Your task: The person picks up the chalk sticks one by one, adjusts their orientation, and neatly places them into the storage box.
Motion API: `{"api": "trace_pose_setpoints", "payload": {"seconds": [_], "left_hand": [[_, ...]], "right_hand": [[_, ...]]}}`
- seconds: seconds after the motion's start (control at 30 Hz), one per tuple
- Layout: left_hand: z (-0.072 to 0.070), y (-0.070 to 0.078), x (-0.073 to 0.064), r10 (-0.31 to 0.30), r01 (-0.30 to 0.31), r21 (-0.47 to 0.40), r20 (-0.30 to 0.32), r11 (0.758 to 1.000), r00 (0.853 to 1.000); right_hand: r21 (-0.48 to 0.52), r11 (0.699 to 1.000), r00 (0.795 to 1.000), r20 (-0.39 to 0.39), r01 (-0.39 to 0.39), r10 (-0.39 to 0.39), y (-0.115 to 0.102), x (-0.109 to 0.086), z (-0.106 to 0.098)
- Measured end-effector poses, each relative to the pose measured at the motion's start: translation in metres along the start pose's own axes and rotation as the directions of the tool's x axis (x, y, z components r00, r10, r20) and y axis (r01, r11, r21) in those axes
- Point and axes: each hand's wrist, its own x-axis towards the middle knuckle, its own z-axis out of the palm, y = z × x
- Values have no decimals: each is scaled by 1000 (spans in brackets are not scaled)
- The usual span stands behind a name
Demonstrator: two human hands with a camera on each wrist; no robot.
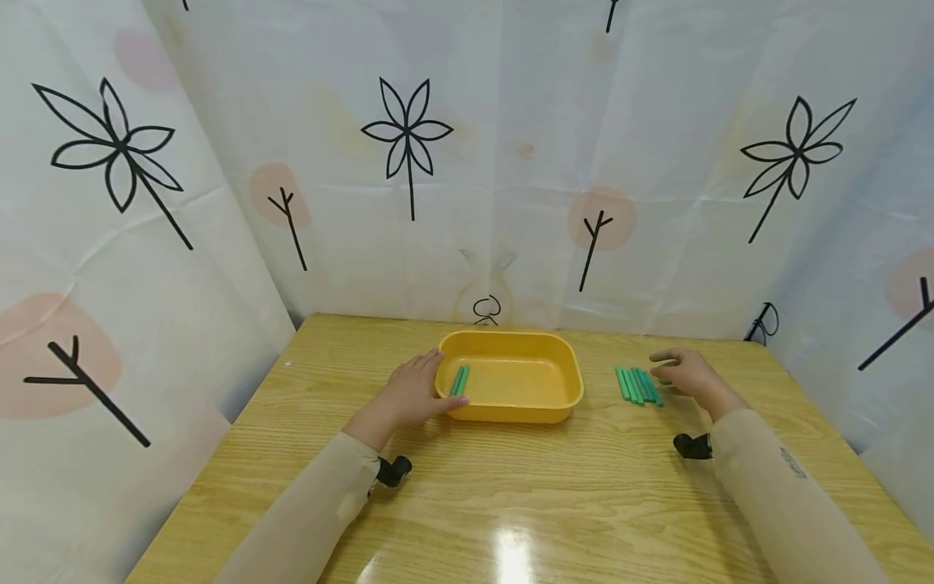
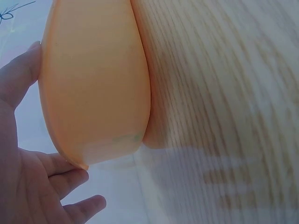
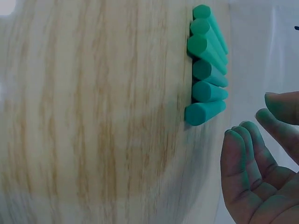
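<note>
The work looks part done, judging by how the pieces lie. Two green sticks [image 1: 464,380] lie inside the yellow tray [image 1: 521,381], side by side against its left end, a little left of the frame's middle in the head view. Six more pieces, the loose sticks [image 3: 210,73], rest in a row on the bench [image 1: 540,478] at centre right, well apart from the tray; three look lighter green and three darker. If all are meant for the tray, six would be left, and most of its floor is bare.

The left hand [image 1: 412,393] holds the tray's left end, thumb over the near rim and fingers at the left rim. The right hand [image 1: 689,377] hovers just beside the row, on its right side, thumb and fingers parted and curved, with nothing between them. The right wrist view shows a clear gap between that hand and the loose sticks. The left wrist view shows the tray's outer wall, so it cannot confirm what lies inside.
</note>
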Motion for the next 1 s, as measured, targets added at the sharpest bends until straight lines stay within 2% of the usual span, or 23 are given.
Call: {"api": "trace_pose_setpoints", "payload": {"seconds": [0.27,0.63,1.0], "left_hand": [[0,-1,0,6,-6,-4,-4,1000,1000],[1,-1,0,8,-8,2,-4,1000,1000],[0,-2,0,8,-8,9,0,1000,1000]], "right_hand": [[-70,997,999,35,-16,19,1,5,0],[-26,997,993,90,-75,77,3,7,0],[-70,995,986,146,-67,77,2,12,6]]}}
